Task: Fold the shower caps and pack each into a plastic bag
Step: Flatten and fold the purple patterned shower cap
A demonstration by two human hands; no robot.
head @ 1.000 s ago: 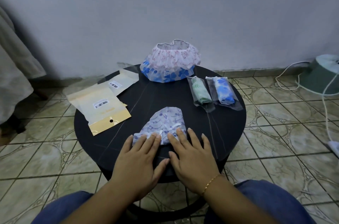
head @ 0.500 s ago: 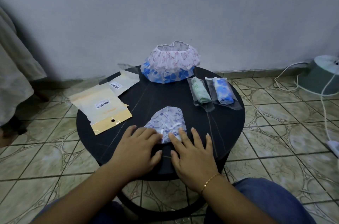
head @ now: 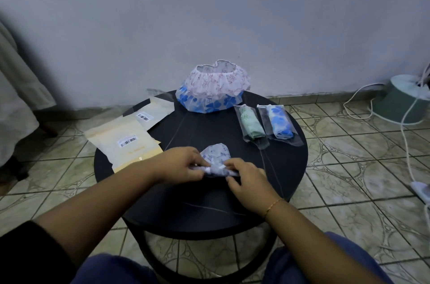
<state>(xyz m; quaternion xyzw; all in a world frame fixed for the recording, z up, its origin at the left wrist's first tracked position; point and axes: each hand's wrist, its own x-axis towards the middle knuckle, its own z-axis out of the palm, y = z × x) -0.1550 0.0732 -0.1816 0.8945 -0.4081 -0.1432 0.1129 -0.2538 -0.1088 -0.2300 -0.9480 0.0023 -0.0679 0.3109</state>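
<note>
A folded white shower cap with a blue-violet print lies near the front of the round black table. Its near edge is rolled into a thin tube. My left hand pinches the left end of that roll and my right hand pinches the right end. At the back of the table stands a stack of open shower caps, pink print above blue flowers. To the right lie two packed bags, one with a green cap and one with a blue cap.
Flat cream bags with barcode labels lie on the table's left side, partly over its edge. A green fan base with white cables stands on the tiled floor at the right. A pale cloth hangs at the left.
Both hands went from lying flat on the cap's near edge to curling and rolling that edge up. The cap looks shorter now. The camera has moved closer.
</note>
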